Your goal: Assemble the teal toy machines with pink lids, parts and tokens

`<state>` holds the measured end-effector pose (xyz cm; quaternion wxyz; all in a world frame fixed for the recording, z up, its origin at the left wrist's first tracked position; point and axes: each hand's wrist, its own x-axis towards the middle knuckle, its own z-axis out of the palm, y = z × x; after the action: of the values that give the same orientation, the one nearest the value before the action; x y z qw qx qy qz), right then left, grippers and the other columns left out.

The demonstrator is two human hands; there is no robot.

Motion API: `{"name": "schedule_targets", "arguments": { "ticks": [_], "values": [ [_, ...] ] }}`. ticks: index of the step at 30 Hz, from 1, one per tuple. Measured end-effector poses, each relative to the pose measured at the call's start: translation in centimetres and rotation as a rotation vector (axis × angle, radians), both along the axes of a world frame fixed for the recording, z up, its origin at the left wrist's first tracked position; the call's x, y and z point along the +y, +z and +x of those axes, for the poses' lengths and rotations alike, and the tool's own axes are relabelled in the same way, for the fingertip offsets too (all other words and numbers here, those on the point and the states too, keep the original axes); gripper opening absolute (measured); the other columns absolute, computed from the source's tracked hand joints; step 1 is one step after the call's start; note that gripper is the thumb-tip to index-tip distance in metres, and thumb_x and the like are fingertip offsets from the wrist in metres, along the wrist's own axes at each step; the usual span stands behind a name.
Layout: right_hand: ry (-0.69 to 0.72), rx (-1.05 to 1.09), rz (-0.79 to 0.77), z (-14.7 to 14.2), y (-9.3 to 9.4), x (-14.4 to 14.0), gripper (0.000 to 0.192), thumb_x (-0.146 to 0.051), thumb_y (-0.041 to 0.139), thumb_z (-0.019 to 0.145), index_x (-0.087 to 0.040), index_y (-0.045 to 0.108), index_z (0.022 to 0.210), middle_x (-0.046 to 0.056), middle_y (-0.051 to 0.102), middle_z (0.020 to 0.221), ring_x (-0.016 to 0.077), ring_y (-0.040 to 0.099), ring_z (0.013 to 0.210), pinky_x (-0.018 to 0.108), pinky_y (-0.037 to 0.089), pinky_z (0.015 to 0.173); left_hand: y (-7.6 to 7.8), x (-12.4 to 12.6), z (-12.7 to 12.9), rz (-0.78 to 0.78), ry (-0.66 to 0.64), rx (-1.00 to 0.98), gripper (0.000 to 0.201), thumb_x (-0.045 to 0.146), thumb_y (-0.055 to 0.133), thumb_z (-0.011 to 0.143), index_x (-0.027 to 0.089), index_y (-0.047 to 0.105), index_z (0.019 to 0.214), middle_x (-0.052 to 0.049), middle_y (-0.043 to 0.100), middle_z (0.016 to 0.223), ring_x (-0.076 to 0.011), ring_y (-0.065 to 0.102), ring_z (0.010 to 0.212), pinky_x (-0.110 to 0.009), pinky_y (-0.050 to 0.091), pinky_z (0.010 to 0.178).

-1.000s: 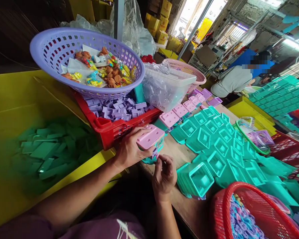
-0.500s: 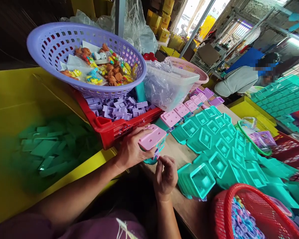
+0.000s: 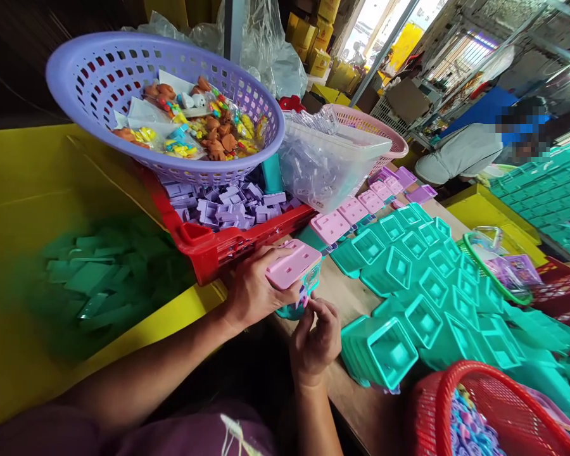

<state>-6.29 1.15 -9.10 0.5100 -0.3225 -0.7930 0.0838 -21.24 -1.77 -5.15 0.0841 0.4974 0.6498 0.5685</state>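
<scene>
My left hand (image 3: 256, 288) is closed around a small teal plastic box with a pink lid (image 3: 293, 263), holding it over the table's near edge. A printed picture shows on the box's side. At its lower front corner sits a small pink and purple piece (image 3: 304, 301). The curled fingertips of my right hand (image 3: 317, 339) pinch at that piece; their exact grip is partly hidden. To the right of this hand lies a nested stack of teal tubs (image 3: 384, 351). Similar boxes with pink lids (image 3: 332, 227) stand in a row beyond my left hand.
A purple basket (image 3: 171, 104) with bagged toy figures rests above a red crate (image 3: 209, 250) of lilac parts. Many teal tubs (image 3: 432, 285) cover the table. A red basket (image 3: 484, 373) holds small coloured pieces. Left is a yellow bin (image 3: 19, 209); a person (image 3: 465, 149) works behind.
Both hands stay at the box, with the right fingertips shifting slightly against its lower corner. The view has turned a little, so the tubs and red basket appear farther right and lower.
</scene>
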Motion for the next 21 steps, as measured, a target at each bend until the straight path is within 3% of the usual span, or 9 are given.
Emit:
{"name": "schedule_targets", "arguments": {
  "ticks": [6, 13, 17, 21],
  "values": [
    [-0.056, -0.048, 0.074, -0.4, 0.4, -0.6, 0.024, -0.005, 0.056, 0.09, -0.021, 0.055, 0.108, 0.005, 0.061, 0.09, 0.0179, 0.064, 0.093, 0.039, 0.056, 0.084, -0.1, -0.1, 0.7, -0.005, 0.022, 0.026, 0.049, 0.029, 0.072, 0.074, 0.022, 0.06, 0.121, -0.007, 0.063, 0.123, -0.0235, 0.06, 0.116, -0.036, 0.048, 0.105],
    [-0.117, 0.014, 0.008, -0.6, -0.1, -0.9, 0.021, -0.006, 0.054, 0.091, -0.02, 0.056, 0.106, 0.006, 0.061, 0.094, 0.0164, 0.063, 0.094, 0.032, 0.055, 0.079, -0.3, -0.1, 1.0, 0.003, 0.064, 0.055, 0.046, 0.031, 0.071, 0.074, 0.021, 0.06, 0.118, -0.008, 0.064, 0.119, -0.0242, 0.06, 0.115, -0.036, 0.048, 0.103],
    [0.036, 0.029, -0.054, -0.4, -0.3, -0.8, 0.024, -0.005, 0.052, 0.091, -0.021, 0.057, 0.108, 0.005, 0.062, 0.093, 0.0146, 0.063, 0.09, 0.029, 0.055, 0.078, -0.2, -0.5, 0.2, -0.013, 0.033, 0.118, 0.045, 0.029, 0.071, 0.076, 0.023, 0.059, 0.119, -0.007, 0.062, 0.123, -0.0249, 0.059, 0.117, -0.036, 0.049, 0.103],
    [0.138, 0.031, -0.203, -1.0, -0.9, -0.2, 0.02, -0.006, 0.046, 0.092, -0.02, 0.058, 0.1, 0.003, 0.061, 0.087, 0.013, 0.062, 0.081, 0.025, 0.052, 0.072, -0.4, -0.7, -0.3, -0.089, 0.097, 0.303, 0.052, 0.031, 0.071, 0.078, 0.027, 0.053, 0.127, -0.008, 0.053, 0.134, -0.0277, 0.057, 0.122, -0.039, 0.052, 0.1]
  ]
}}
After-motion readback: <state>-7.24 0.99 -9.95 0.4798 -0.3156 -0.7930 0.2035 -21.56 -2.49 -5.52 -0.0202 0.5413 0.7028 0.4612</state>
